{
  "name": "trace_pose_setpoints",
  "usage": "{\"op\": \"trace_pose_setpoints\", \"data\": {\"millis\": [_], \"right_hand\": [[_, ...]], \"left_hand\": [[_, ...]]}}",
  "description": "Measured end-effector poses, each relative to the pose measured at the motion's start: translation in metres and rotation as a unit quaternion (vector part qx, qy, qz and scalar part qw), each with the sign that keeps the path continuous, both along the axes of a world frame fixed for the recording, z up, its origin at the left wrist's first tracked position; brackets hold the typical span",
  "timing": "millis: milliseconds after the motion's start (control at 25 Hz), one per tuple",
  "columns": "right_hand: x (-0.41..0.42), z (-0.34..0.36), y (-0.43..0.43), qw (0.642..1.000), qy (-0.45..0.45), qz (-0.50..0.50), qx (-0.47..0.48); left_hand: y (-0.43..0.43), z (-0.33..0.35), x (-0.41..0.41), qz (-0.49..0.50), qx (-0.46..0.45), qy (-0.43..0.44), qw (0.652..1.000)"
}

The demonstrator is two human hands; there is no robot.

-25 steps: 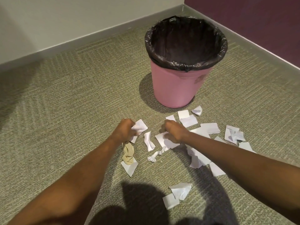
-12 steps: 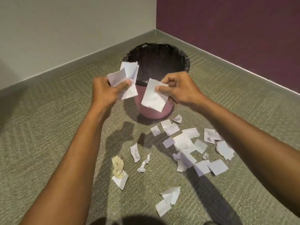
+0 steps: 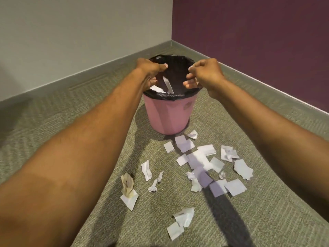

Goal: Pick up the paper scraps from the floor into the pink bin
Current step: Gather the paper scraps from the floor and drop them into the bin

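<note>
The sheets (image 3: 167,83) each hand pinched a moment ago now drop inside the pink bin (image 3: 169,114), near the far corner of the floor (image 3: 89,113). The left hand (image 3: 149,68) and right hand (image 3: 207,72) hover over its mouth, each grip loosened and empty. Many paper scraps (image 3: 199,157) lie before it, so more trips seem needed.

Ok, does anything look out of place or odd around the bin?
The pink bin stands upright with its black liner on. Loose white scraps litter the carpet in front of it. The leftmost scrap is brownish and stained, unlike the rest.
</note>
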State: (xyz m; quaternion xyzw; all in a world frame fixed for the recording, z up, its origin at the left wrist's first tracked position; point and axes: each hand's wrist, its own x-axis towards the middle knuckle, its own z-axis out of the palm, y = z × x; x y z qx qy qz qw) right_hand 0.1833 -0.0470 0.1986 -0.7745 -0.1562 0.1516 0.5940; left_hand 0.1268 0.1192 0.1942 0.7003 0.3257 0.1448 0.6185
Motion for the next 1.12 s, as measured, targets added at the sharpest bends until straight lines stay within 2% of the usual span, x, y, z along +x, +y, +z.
{"op": "trace_pose_setpoints", "data": {"millis": [120, 200, 320, 360, 440, 560, 720, 800, 960, 1040, 1120], "right_hand": [[-0.01, -0.012, -0.015, 0.998, -0.062, 0.022, -0.023], [-0.016, -0.025, -0.03, 0.995, -0.087, 0.039, -0.023], [-0.022, -0.065, -0.052, 0.99, -0.079, 0.067, -0.094], [-0.022, -0.083, -0.055, 0.983, -0.069, 0.088, -0.142], [-0.018, -0.127, -0.058, 0.957, -0.05, 0.138, -0.251], [0.0, -0.19, -0.055, 0.882, -0.094, 0.201, -0.415], [0.023, -0.234, -0.043, 0.795, -0.148, 0.264, -0.526], [0.028, -0.244, -0.035, 0.752, -0.165, 0.308, -0.559], [0.029, -0.256, -0.023, 0.695, -0.195, 0.378, -0.58], [0.027, -0.259, -0.021, 0.676, -0.215, 0.395, -0.584], [0.024, -0.261, -0.022, 0.679, -0.24, 0.4, -0.567]], "left_hand": [[0.003, -0.017, -0.017, 0.077, 0.084, -0.059, 0.992], [-0.001, -0.042, -0.043, 0.138, 0.145, -0.065, 0.978], [-0.012, -0.109, -0.09, 0.157, 0.172, 0.016, 0.972], [-0.017, -0.134, -0.104, 0.124, 0.186, 0.064, 0.973], [-0.025, -0.184, -0.12, -0.012, 0.228, 0.15, 0.962], [-0.045, -0.227, -0.127, -0.205, 0.285, 0.207, 0.913], [-0.078, -0.246, -0.11, -0.318, 0.342, 0.26, 0.845], [-0.093, -0.253, -0.097, -0.352, 0.37, 0.284, 0.812], [-0.106, -0.275, -0.076, -0.36, 0.4, 0.309, 0.784], [-0.104, -0.28, -0.071, -0.356, 0.407, 0.316, 0.78], [-0.101, -0.281, -0.07, -0.342, 0.442, 0.296, 0.774]]}}
